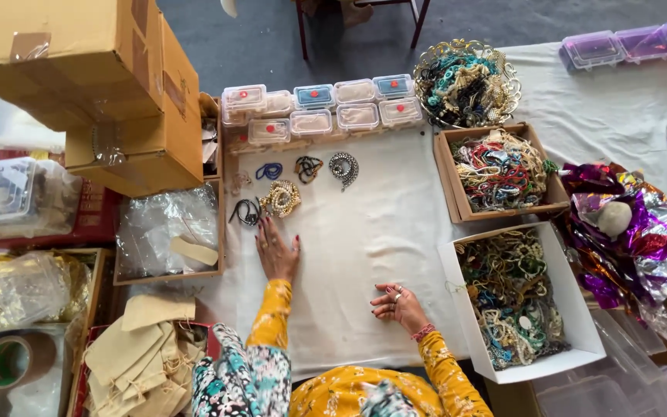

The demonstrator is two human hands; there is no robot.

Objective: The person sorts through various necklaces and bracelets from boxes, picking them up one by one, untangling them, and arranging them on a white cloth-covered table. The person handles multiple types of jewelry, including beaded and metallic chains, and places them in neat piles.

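The left hand [275,251] is lying flat on the white cloth [364,255], fingers spread and pointing away from the body, holding nothing; its fingertips are resting just short of a dark cord [245,211] and a pale bead coil [280,198]. The right hand [397,303] is sitting palm-up on the cloth nearer the body, fingers curled loosely inward with rings showing; whether it is pinching anything small I cannot tell. Beyond the left hand more pieces are lying in a loose row on the cloth: a blue cord [269,171], a dark bracelet [308,167] and a silver chain [344,167]. Behind them a cluster of small clear boxes [322,110] is lining the cloth's far edge. To the right of the right hand, a white box [577,309] is standing heaped with tangled beads, and beyond it a brown tray [448,174] is holding more strands. A wire basket [466,83] of necklaces is sitting at the far edge. Crumpled purple foil [642,232] is lying on the far right. On the left, cardboard cartons [79,77] are stacked above a tray of plastic bags [165,228], with cloth pouches [137,347] and a tape roll [11,361] nearer the body.
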